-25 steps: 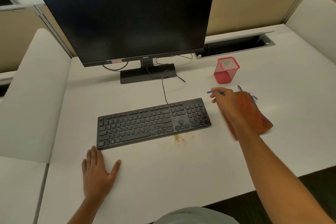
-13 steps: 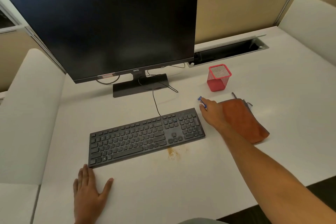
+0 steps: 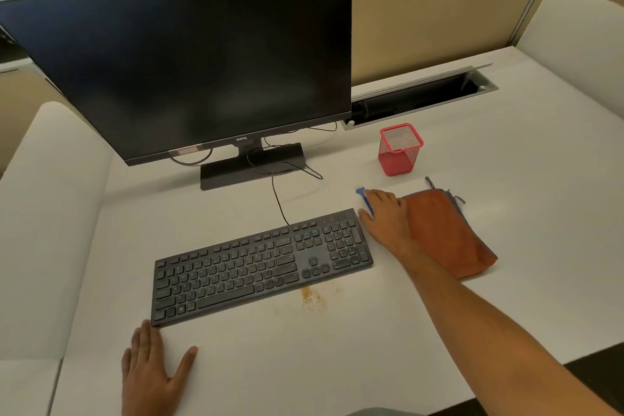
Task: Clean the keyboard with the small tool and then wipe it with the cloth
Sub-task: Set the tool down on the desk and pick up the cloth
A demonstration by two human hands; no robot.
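Small blue tool, thin flat plastic strip w/ a squared tip, sits just off the keyboard's far right corner, right hand curled round it, tip poking out past the fingers. Keyboard is a flat black slab, matte keys, lying at a slant on the smooth white desk, thin black cable running back toward the monitor. Rust-orange cloth, soft and folded into a rough rectangle, lies right beside that hand, forearm crossing its near edge. Left hand lies flat on the desk, fingers straight, fingertips touching the keyboard's near left corner. Brownish crumbly stain on the desk just in front of the keyboard. Behind the cloth, a red wire-mesh pen cup, square. Monitor's big, dark, glossy, on a flat black base.
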